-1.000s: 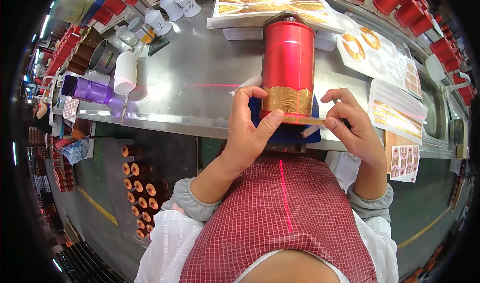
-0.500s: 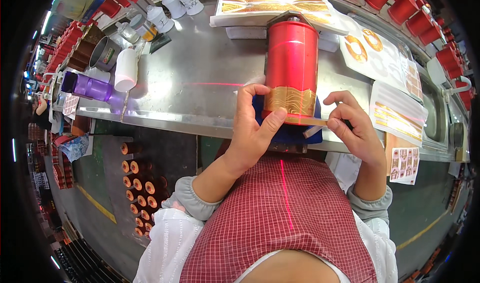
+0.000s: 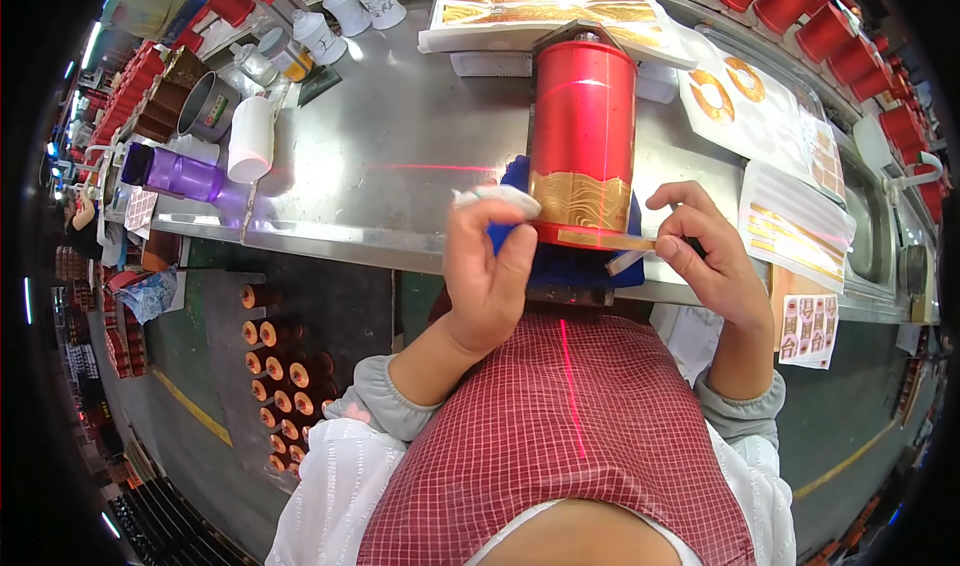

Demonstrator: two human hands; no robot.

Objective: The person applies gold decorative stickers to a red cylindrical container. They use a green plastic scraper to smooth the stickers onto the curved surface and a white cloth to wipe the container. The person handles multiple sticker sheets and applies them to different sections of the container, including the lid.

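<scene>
- The right hand [image 3: 708, 258], right of centre, pinched the end of a gold strip [image 3: 642, 245] between thumb and forefinger.
- The left hand [image 3: 488, 278], near centre, seemed to hold a white cloth [image 3: 492, 200] in its fingers, though some of that grip was hidden; its thumb and forefinger stood apart beside the can's base.
- The red can [image 3: 583, 116] was just right of centre, its gold wave band [image 3: 578, 201] toward the lower edge, with blue cloth [image 3: 570, 274] below it. The strip ran from its base to the right hand.
- To sit well, the strip likely wanted light, even tension, level with the base rim; pressing outward from the fixed part would probably have kept creases out.
- On the table [image 3: 390, 116], toward the upper left, were a purple bottle [image 3: 185, 178], a white bottle [image 3: 250, 144], a metal cup [image 3: 212, 108] and a jar [image 3: 290, 63] with something amber showing on or in it. What the bottles and cup held could not be told.
- White flasks [image 3: 380, 2] stood beyond them; their insides were hidden.
- Gold sticker sheets [image 3: 545, 8] lay at the top centre, and more red cans [image 3: 790, 6] filled the upper right.
</scene>
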